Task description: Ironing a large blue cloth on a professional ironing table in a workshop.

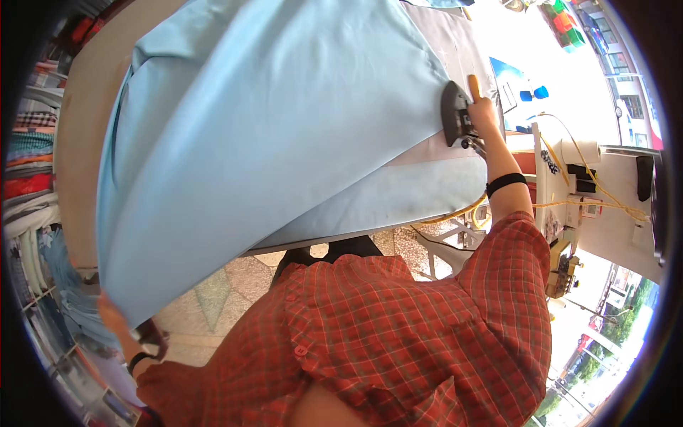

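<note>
A large light-blue cloth (pixel 284 107) spreads over the ironing table (pixel 78 156), with long folds running down to the near left. At that lower-left corner my left hand (pixel 111 314) grips the cloth's edge, pulling it out past the table's front; its fingers are blurred and partly hidden. On the right, my right hand (pixel 484 115) is wrapped around the wooden handle of a dark iron (pixel 454 117). The iron sits at the cloth's right edge, beside the greyish table cover. Beneath the raised edge, another light-blue layer (pixel 384 192) lies along the table's near side.
Yellow cords (pixel 569 205) run along the table's right end toward a white wall. A white spool (pixel 580 151) stands on a shelf there. Stacks of folded clothes (pixel 32 146) and hanging garments line the left. Below is a stone-patterned floor (pixel 220 292).
</note>
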Tool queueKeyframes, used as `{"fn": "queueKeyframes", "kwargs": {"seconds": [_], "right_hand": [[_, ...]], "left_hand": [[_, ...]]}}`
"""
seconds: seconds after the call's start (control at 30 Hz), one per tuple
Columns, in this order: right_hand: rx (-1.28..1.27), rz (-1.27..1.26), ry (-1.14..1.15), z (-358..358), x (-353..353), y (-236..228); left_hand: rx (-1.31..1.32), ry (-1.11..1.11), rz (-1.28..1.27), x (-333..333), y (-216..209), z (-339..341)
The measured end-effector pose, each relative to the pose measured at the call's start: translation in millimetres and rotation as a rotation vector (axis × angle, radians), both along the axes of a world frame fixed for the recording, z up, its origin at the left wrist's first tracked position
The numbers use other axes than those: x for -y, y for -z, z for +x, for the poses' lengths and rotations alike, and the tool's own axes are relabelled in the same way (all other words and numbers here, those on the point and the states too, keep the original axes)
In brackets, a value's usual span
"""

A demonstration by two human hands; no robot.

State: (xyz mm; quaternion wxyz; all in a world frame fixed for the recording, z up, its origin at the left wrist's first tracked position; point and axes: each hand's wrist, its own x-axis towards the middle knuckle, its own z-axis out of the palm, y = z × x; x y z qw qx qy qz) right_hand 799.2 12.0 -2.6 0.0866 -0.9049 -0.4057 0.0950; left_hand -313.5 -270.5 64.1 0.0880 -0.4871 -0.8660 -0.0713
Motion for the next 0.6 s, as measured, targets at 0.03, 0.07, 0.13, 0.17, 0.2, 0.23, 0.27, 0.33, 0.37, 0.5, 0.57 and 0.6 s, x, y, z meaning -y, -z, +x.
{"fn": "queueKeyframes", "kwargs": {"seconds": [0.03, 0.07, 0.13, 0.17, 0.2, 0.23, 0.27, 0.33, 0.37, 0.5, 0.57, 0.6], "right_hand": [[-0.048, 0.005, 0.066, 17.5, 9.6, -2.9], [-0.106, 0.059, 0.168, 40.2, 24.4, 1.6], [-0.158, 0.124, 0.267, 74.1, 44.3, 11.3], [-0.132, 0.047, 0.280, 79.9, 49.4, 12.2], [-0.105, -0.029, 0.294, 85.4, 52.6, 12.5], [-0.108, -0.026, 0.292, 77.2, 55.4, 10.4], [-0.136, 0.038, 0.335, 64.4, 54.3, 6.3], [-0.219, -0.036, 0.337, 43.5, 52.5, -21.9], [0.124, 0.028, 0.207, 34.2, 52.5, -14.7], [0.618, 0.315, -0.328, -65.5, 40.1, -21.9], [0.372, 0.208, -0.284, -72.5, 27.4, 23.5], [0.303, 0.160, -0.099, -41.9, 31.5, 59.3]], "left_hand": [[0.008, 0.011, -0.001, -9.4, 0.1, 7.9], [0.080, -0.080, -0.049, -20.8, -4.8, 16.4], [0.158, -0.171, -0.090, -41.2, -22.0, 34.6], [0.136, -0.194, -0.101, -44.8, -31.7, 36.3], [0.116, -0.216, -0.111, -49.0, -40.0, 38.3], [0.114, -0.218, -0.108, -52.0, -53.6, 42.5], [-0.012, -0.226, -0.177, -57.2, -65.6, 47.8], [-0.141, -0.249, -0.231, -60.4, -77.8, 40.3], [-0.100, -0.171, -0.163, -55.9, -83.4, 26.0], [-0.173, -0.034, -0.063, -45.6, -78.7, -14.0], [-0.173, -0.119, -0.046, -57.5, -69.8, -17.1], [-0.146, -0.089, -0.039, -83.8, -57.4, -2.2]]}}
